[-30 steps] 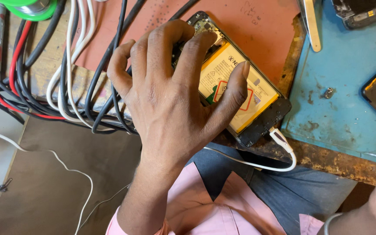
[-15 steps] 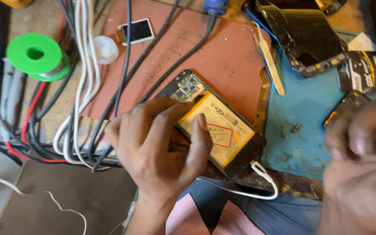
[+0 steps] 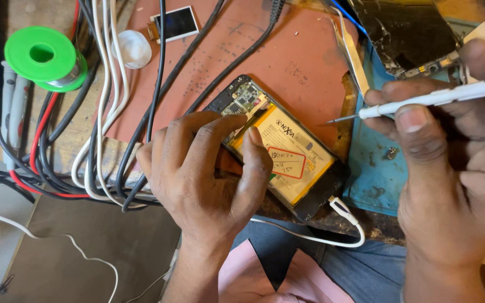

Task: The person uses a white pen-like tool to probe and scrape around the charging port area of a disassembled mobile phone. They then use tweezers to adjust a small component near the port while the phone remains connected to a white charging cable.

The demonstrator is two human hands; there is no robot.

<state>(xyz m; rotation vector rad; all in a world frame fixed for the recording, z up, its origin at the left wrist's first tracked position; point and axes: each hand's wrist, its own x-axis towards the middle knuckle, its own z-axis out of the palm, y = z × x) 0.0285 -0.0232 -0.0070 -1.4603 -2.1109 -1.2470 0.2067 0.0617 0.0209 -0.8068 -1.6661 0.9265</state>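
The left hand (image 3: pixel 206 174) lay spread over the near end of the opened phone (image 3: pixel 282 148), fingers curled down onto its edge and thumb pressed on the yellow battery (image 3: pixel 296 154), pinning rather than gripping it, it seemed, so the phone would not slide. The phone sat back-off and slantwise on the red mat (image 3: pixel 265 56) at the bench's front edge, its circuit board bare at the far end. A white cable (image 3: pixel 332 224) was plugged into its near end and looped down off the bench, so it lay with that end toward the person.

The right hand (image 3: pixel 450 163) pinched a thin white screwdriver (image 3: pixel 422 100) between thumb and fingers, like a pen, its tip hanging above the mat's right edge, apart from the phone. Beneath it a small screw (image 3: pixel 389 153) lay on the blue mat (image 3: pixel 369 185), apparently set aside there. A cracked screen (image 3: pixel 408 33) lay beyond, and a green solder spool (image 3: pixel 43 56) sat far left among cables.
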